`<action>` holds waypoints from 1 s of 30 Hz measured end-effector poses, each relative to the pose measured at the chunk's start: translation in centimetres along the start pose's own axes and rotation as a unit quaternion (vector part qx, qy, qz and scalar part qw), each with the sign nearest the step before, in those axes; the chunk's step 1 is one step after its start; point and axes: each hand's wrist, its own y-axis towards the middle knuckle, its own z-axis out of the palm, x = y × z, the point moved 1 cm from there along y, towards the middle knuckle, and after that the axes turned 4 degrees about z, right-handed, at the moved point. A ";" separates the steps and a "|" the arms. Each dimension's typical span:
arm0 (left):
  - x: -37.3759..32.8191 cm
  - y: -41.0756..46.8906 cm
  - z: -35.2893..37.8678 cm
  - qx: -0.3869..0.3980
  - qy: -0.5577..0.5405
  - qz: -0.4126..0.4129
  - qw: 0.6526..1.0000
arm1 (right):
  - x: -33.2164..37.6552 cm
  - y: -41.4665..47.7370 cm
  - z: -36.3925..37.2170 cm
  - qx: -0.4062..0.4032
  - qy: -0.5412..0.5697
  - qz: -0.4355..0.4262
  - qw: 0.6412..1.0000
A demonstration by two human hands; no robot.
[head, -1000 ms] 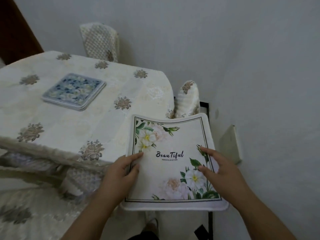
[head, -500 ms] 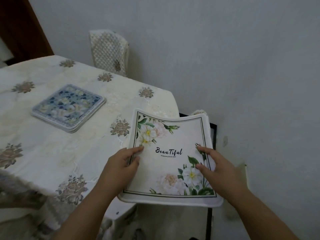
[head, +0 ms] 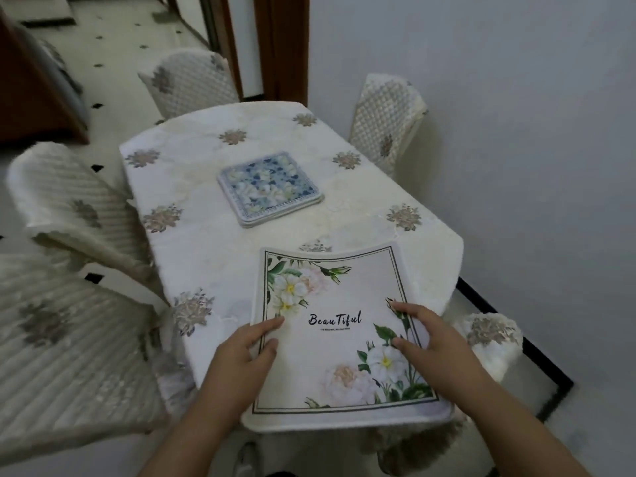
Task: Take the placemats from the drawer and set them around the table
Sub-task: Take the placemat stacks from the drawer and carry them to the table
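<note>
A white floral placemat (head: 339,342) printed "Beautiful" is held over the near end of the table (head: 213,256), its far edge curling upward. My left hand (head: 241,364) grips its left edge with the thumb on top. My right hand (head: 433,349) grips its right edge, fingers spread over the printed flowers. A stack of blue floral mats (head: 270,187) lies flat in the middle of the table, which wears a cream cloth with grey-brown flower motifs.
Quilted cream-covered chairs stand around the table: one at the far left (head: 192,80), one at the far right (head: 387,122), two on the left side (head: 75,208), one at the near right (head: 492,342). A white wall (head: 516,132) runs close along the right.
The view has swung left and risen, so the whole table now shows. The placemat, still held in both hands, has moved from beside the table's corner to over its near end.
</note>
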 end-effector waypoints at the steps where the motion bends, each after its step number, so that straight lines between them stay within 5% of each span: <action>1: 0.2 -0.8 0.7 -0.018 -0.006 -0.015 1.000 | -0.4 0.9 -0.2 0.022 -0.011 -0.011 1.000; 9: 2.6 -2.8 3.8 -0.069 -0.009 -0.107 0.992 | -2.2 6.5 1.1 0.120 -0.063 -0.051 0.989; 30: -1.9 6.7 16.2 -0.091 -0.022 -0.191 0.977 | -7.6 20.4 -5.9 0.158 -0.086 -0.102 0.978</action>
